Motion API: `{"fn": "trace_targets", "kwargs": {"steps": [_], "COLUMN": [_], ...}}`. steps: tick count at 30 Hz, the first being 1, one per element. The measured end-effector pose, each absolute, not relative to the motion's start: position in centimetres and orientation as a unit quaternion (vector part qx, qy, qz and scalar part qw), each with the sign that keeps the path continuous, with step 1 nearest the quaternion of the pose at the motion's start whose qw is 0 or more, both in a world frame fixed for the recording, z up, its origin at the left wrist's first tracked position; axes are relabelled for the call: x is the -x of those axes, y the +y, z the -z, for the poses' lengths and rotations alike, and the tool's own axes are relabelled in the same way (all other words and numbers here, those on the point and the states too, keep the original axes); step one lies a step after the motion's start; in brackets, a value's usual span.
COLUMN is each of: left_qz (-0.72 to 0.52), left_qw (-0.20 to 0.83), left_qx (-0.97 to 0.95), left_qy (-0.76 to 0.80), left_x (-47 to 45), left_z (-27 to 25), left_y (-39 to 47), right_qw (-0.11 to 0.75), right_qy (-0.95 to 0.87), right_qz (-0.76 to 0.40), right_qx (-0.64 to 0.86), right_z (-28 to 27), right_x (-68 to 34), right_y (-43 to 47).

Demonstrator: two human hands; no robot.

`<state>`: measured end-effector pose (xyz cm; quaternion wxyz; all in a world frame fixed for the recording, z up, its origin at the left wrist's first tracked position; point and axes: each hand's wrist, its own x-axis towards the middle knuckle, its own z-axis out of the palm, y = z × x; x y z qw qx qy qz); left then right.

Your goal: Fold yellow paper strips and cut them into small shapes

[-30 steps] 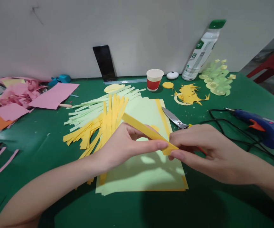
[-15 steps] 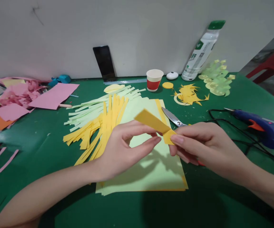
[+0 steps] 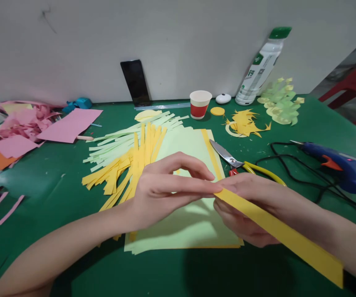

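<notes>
A yellow paper strip (image 3: 284,236) runs from my fingertips down to the lower right, lying across my right hand. My left hand (image 3: 168,187) pinches its upper end between thumb and fingers. My right hand (image 3: 249,206) closes on the same end, its fingertips partly hidden behind the strip. Both hands are above a stack of light green paper sheets (image 3: 178,231). Left of the stack lie yellow paper strips (image 3: 147,144) and pale green strips (image 3: 110,146). Just beyond my right hand rest scissors (image 3: 224,153) with yellow and red handles.
A blue glue gun (image 3: 335,163) with a black cord lies right. At the back stand a paper cup (image 3: 200,108), a leaning phone (image 3: 135,82) and a white bottle (image 3: 260,68). Yellow cut-outs (image 3: 246,123) and a green paper piece (image 3: 283,107) sit there too. Pink scraps (image 3: 29,119) cover the left.
The yellow strip has swung from pointing up-left to extending down-right over my right hand. My left fingers have closed on its end, and my right hand has lowered, uncovering the scissors' handle.
</notes>
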<state>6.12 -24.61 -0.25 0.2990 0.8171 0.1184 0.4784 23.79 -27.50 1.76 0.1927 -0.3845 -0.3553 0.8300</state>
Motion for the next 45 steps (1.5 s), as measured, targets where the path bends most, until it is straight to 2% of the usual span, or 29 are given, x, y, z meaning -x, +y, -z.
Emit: {"fn": "trace_targets", "kwargs": {"steps": [3,5,8,12,15,19,24,28,32,38,45], "left_qz": [-0.474,-0.477,-0.466,-0.43,-0.4,-0.36,-0.274,-0.288,-0.303,-0.293,-0.302], "left_qw": [0.331,0.364,0.428,0.523,0.561,0.543,0.386,0.327,0.354,0.451,0.509], "left_qx": [-0.802,-0.776,-0.726,-0.663,-0.637,-0.675,-0.831,-0.868,-0.858,-0.817,-0.763], "left_qy": [0.146,0.195,0.269,0.32,0.347,0.346,0.293,0.239,0.214,0.209,0.262], "left_x": [-6.1,-6.2,-6.3,-6.6,-6.7,-6.8,-6.9,-6.7,-6.6,-6.5,-6.6], "left_z": [0.1,-0.1,-0.4,-0.5,-0.5,-0.7,-0.8,-0.7,-0.6,-0.3,-0.6], "left_y": [-24.7,-24.8,-25.0,-25.2,-25.3,-25.4,-25.5,-25.4,-25.2,-25.2,-25.5], "right_qw": [0.194,0.223,0.296,0.33,0.348,0.352,0.316,0.28,0.313,0.296,0.385], "right_qy": [-0.367,-0.432,-0.594,-0.752,-0.787,-0.798,-0.795,-0.786,-0.781,-0.797,-0.779], "right_qz": [-0.841,-0.795,-0.62,-0.37,-0.277,-0.254,-0.297,-0.306,-0.271,-0.265,-0.163], "right_qx": [0.348,0.362,0.419,0.434,0.427,0.417,0.425,0.458,0.467,0.454,0.467], "right_z": [-1.7,-1.6,-1.4,-1.3,-1.4,-1.4,-1.4,-1.7,-1.9,-2.2,-2.0], "right_x": [-23.9,-24.2,-24.6,-24.7,-24.4,-24.5,-24.7,-24.4,-24.2,-24.2,-23.9], "right_y": [-27.5,-27.5,-27.6,-27.5,-27.4,-27.4,-27.4,-27.5,-27.8,-27.7,-27.9]}}
